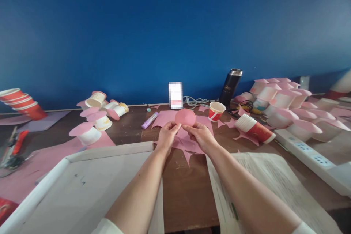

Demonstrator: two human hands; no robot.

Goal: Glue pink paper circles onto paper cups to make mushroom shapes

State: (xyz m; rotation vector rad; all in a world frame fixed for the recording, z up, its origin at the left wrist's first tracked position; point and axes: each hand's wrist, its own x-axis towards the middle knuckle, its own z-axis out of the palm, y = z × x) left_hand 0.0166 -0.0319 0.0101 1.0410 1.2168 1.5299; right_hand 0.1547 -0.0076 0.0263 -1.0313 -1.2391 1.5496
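Note:
A pink paper circle (185, 117) is held up over the middle of the table, its flat face toward me. My left hand (168, 136) pinches its lower left edge between thumb and finger. The lower right edge is gripped by my right hand (200, 135), fingers closed. Whether anything is behind the circle is hidden. Below both hands lie pink paper sheets and cut scraps (188, 144). A red and white paper cup (216, 111) stands upright just beyond my right hand. A purple glue stick (150, 120) rests left of the pink paper.
White cups with pink paper tops cluster at left (90, 133) and right (285, 98). A stack of red cups (257, 130) lies sideways near a power strip (309, 153). A black flask (231, 87), a phone (175, 97), a white box lid (90, 182) and scissors (16, 150) are also here.

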